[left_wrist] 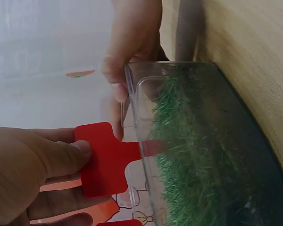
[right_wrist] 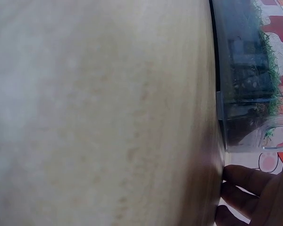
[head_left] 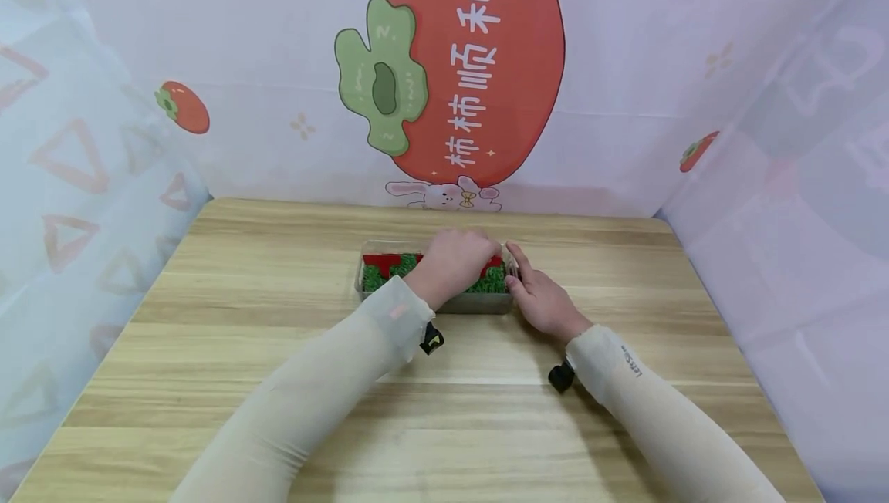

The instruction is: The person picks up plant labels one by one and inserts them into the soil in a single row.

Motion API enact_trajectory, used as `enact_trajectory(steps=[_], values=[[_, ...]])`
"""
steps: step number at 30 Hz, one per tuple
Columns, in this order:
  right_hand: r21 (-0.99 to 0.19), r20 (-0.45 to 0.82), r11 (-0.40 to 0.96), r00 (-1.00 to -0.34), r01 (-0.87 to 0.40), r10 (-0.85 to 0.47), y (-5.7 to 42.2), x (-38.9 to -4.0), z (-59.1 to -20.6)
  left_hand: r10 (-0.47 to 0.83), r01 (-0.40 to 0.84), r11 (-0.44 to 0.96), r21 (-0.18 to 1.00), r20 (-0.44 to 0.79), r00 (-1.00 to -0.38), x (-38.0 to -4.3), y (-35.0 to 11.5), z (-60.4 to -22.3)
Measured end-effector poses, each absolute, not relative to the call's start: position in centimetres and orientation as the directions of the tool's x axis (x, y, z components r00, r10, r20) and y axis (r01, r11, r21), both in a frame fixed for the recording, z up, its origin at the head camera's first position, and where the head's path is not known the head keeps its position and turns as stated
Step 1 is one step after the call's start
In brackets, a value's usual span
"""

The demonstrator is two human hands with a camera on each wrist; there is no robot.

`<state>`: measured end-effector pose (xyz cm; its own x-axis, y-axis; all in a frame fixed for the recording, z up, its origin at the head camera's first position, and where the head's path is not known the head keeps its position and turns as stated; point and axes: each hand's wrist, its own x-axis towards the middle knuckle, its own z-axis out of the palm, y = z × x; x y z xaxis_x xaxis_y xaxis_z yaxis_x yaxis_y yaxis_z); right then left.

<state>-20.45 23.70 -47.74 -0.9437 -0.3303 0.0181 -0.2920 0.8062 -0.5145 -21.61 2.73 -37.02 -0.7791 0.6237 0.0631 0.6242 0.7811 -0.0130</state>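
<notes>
A clear rectangular plastic box sits near the back of the table, with green artificial grass above a dark layer inside. My left hand is over the box. In the left wrist view its thumb and fingers pinch a flat red T-shaped tag, whose narrow stem reaches past the rim toward the grass. My right hand holds the box's right end, its thumb at the rim; the fingertips are low by the table. More red pieces stand in the box, partly covered by my left hand.
The wooden table runs back to a white cloth printed with persimmons and a rabbit. More printed cloth hangs along both sides. A small black wrist camera is strapped under each sleeve.
</notes>
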Motion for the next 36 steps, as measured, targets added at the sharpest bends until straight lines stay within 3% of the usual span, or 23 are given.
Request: enact_trajectory(steps=[6, 19, 36], values=[[-0.522, 0.015, 0.803, -0.944, -0.289, -0.331, 23.7, -20.3, -47.3, 0.612, 0.613, 0.79, 0.006, 0.026, -0.79, -21.8, 3.2, -37.1], [-0.524, 0.002, 0.805, -0.946, -0.278, -0.325, 23.7, -20.4, -47.2, 0.637, 0.634, 0.77, -0.07, 0.029, -0.77, -21.7, 3.9, -37.8], [-0.52, 0.002, 0.805, -0.943, -0.286, -0.334, 24.0, -20.3, -47.0, 0.61, 0.61, 0.793, -0.003, -0.002, -0.793, -22.0, 3.8, -37.9]])
